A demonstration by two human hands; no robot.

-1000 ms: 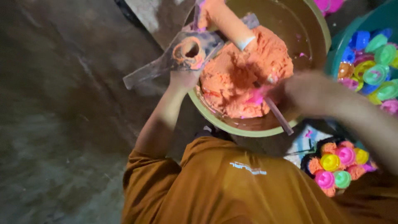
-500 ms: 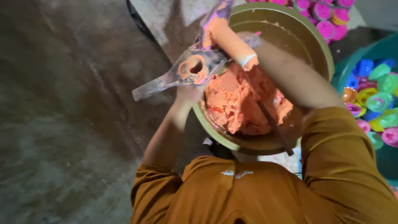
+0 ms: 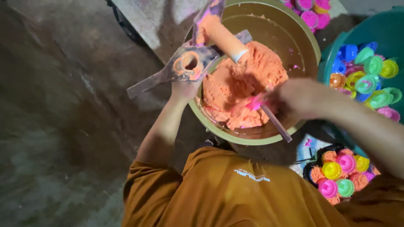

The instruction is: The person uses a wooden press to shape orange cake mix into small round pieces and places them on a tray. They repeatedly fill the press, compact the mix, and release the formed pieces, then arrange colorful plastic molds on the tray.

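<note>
right hand [image 3: 296, 98] motion-blurred, green tub [image 3: 370, 29] edge-cropped

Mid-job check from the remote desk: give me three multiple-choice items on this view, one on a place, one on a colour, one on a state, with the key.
1. Where does the orange paste lie?
A. in the round basin
B. on the floor
C. in the green tub

2. What colour is the shirt of the person at work?
A. white
B. brown-orange
C. blue

3. How is the small mould cup held by the left hand?
A. lying flat on the floor
B. capped with a lid
C. open-mouthed, held at the basin's rim

Key:
1 A, the paste is heaped inside the basin's wall.
2 B, the shirt fills the lower view in brown-orange.
3 C, its dark hollow shows while the hand grips below it. The right hand, blurred, holds a thin stick over the paste.
</note>
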